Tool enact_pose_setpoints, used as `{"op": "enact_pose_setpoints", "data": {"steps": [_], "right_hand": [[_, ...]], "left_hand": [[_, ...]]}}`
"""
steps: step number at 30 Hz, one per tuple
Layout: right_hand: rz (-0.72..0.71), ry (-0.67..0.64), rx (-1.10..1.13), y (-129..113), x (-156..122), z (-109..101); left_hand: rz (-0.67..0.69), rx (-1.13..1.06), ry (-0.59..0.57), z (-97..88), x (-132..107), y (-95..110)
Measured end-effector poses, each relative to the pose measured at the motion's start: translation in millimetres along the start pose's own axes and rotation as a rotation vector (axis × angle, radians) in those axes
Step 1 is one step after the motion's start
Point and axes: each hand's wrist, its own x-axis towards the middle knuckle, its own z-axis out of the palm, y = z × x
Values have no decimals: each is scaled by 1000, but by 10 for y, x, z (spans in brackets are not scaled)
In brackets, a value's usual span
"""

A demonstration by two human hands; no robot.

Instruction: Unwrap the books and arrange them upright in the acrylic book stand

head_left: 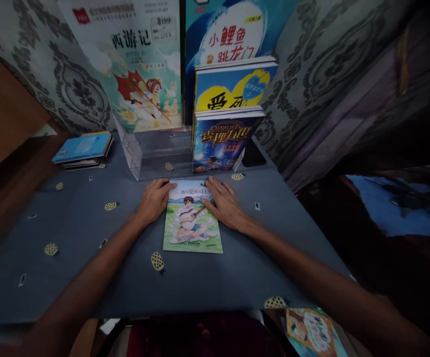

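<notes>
A paperback book (190, 233) lies face up on the table, its cover showing a seated figure playing a guitar on grass. My left hand (154, 202) rests at its upper left edge, with the fingertips touching the cover. At the upper right corner is my right hand (226, 204), fingers spread and stretched forward, the thumb lying over the cover. Just beyond the book stands a clear acrylic book rack (133, 158). Several upright books fill its right side, a dark blue book (222, 141) in front and a blue-and-yellow book (233, 87) behind it.
A tall white-and-green book (144, 69) stands at the back left, beside a teal book (233, 29). A stack of books (84, 148) lies on the left of the grey tablecloth (73, 218). A dark phone-like object (254, 154) lies right of the rack. Below the front edge are more books (313, 332).
</notes>
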Motion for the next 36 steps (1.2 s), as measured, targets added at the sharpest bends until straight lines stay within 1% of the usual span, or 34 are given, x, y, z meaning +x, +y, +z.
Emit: {"op": "enact_pose_setpoints", "data": {"steps": [4,6,8,9,11,14,15,16,18,20,22,25,28,30,32,34,36], "right_hand": [[0,-50,-19,-12,-98,-13],[-9,-89,-27,-21,-150,-32],[-16,-108,-30,-36,-185,-47],[-15,-112,-31,-44,-195,-51],[-6,-117,-34,-57,-203,-48],[7,-117,-35,-62,-206,-20],[4,-111,-32,-59,-207,-7],[-1,-102,-28,-54,-210,5],[-16,-85,-13,-44,-215,21],[-21,-76,14,-36,-217,22],[-18,-75,69,-35,-214,4],[-13,-61,217,-49,-208,-51],[32,-27,427,-101,-209,-116],[74,17,655,-161,-209,-148],[116,37,958,-230,-202,-160],[165,-23,1231,-291,-188,-155],[215,-127,1392,-332,-173,-138]], "left_hand": [[-69,4,-24,-9,-14,82],[-99,-59,-10,-9,-13,106],[-160,-164,19,-7,-4,113],[-207,-237,34,-5,3,111],[-325,-451,72,0,20,112],[-556,-868,143,13,44,157],[-641,-999,148,18,50,188],[-719,-1117,136,25,54,224],[-830,-1311,64,37,57,301],[-884,-1444,16,44,59,364],[-910,-1518,27,43,60,401],[-911,-1574,60,40,58,416],[-909,-1590,111,50,50,419],[-894,-1584,151,58,46,422],[-866,-1566,171,55,45,429],[-861,-1552,185,40,47,446],[-897,-1565,213,19,51,480]]}}
